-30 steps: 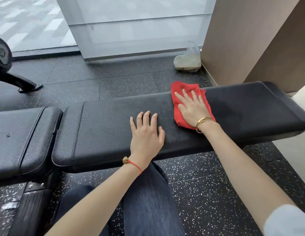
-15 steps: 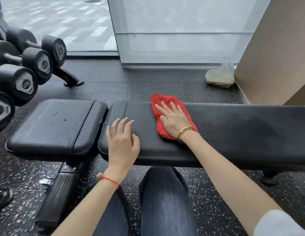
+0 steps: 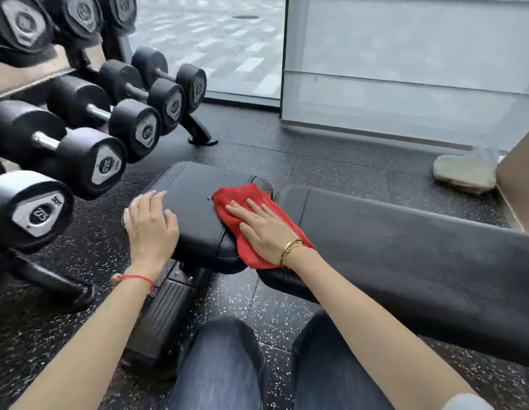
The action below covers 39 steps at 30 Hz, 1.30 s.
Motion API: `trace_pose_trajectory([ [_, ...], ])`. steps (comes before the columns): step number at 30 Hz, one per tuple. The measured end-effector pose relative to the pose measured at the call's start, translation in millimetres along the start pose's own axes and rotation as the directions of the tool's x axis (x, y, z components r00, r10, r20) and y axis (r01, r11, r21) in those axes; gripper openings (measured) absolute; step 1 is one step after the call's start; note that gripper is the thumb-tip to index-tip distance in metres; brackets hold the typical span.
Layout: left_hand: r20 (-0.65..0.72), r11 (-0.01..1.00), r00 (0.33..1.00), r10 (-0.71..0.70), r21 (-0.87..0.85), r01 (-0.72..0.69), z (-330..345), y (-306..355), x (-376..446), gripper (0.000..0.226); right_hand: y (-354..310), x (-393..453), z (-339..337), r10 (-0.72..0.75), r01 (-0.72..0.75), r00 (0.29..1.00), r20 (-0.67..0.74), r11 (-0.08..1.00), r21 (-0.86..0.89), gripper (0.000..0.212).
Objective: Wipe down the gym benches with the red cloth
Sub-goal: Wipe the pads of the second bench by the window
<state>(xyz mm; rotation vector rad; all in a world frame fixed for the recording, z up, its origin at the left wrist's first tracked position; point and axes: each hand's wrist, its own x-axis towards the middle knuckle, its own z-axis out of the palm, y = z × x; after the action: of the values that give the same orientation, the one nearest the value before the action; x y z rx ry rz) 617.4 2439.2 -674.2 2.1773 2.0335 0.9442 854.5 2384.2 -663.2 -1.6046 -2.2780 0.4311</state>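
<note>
A black padded gym bench runs across the view, with a long pad [image 3: 405, 247] on the right and a shorter seat pad [image 3: 195, 199] on the left. The red cloth [image 3: 239, 202] lies over the gap between the two pads. My right hand [image 3: 263, 229] presses flat on the cloth with straight fingers. My left hand [image 3: 152, 223] rests on the left end of the seat pad, fingers loosely bent over its edge and holding nothing.
A rack of black dumbbells [image 3: 80, 137] stands close on the left. The bench's base [image 3: 162, 315] sits below the seat pad, by my knees [image 3: 225, 359]. A pale bag [image 3: 467, 170] lies on the speckled floor at the back right, beside a beige wall [image 3: 520, 179].
My right hand has slid the red cloth leftward along the long pad onto the seat pad. My left hand has moved left to the seat pad's end. The view has turned left.
</note>
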Motion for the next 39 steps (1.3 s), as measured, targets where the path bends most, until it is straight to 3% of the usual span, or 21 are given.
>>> trace_pose_trajectory([
  [4, 0.051, 0.999, 0.998, 0.024, 0.039, -0.026, 15, -19, 20, 0.040, -15, 21, 17, -0.140, 0.143, 0.989, 0.046, 0.987, -0.076, 0.051],
  [10, -0.007, 1.000, 1.000, 0.027, 0.008, -0.027, 29, -27, 21, 0.047, -24, 102, 24, 0.173, -0.176, 0.984, -0.029, 0.977, -0.118, 0.051],
  [13, -0.013, 1.000, 1.000, 0.028, 0.007, -0.028, 29, -28, 24, 0.046, -38, 132, 27, 0.236, -0.230, 0.972, 0.016, 0.957, -0.178, 0.054],
  [20, -0.004, 0.999, 0.999, 0.033, 0.007, -0.033, 30, -36, 25, 0.051, -58, 77, 40, 0.015, -0.007, 0.999, 0.042, 0.983, -0.186, 0.056],
  [22, 0.000, 0.999, 0.999, 0.034, -0.001, -0.034, 31, -36, 25, 0.052, -41, 68, 33, 0.077, -0.072, 0.997, 0.017, 0.978, -0.193, 0.056],
  [26, -0.005, 0.999, 0.999, 0.037, -0.004, -0.037, 33, -36, 24, 0.048, -2, 98, 11, 0.333, -0.328, 0.943, -0.008, 0.922, -0.205, 0.055],
  [29, -0.009, 1.000, 1.000, 0.030, 0.005, -0.030, 33, -37, 25, 0.048, -6, 141, 12, 0.397, -0.385, 0.918, 0.008, 0.894, -0.227, 0.055],
  [33, -0.002, 0.999, 0.999, 0.032, 0.023, -0.032, 31, -36, 26, 0.051, -40, 161, 30, 0.277, -0.262, 0.960, 0.049, 0.943, -0.204, 0.055],
  [39, -0.001, 0.999, 0.999, 0.034, 0.041, -0.034, 28, -36, 25, 0.053, -61, 86, 44, 0.085, -0.081, 0.996, 0.009, 0.976, -0.204, 0.057],
])
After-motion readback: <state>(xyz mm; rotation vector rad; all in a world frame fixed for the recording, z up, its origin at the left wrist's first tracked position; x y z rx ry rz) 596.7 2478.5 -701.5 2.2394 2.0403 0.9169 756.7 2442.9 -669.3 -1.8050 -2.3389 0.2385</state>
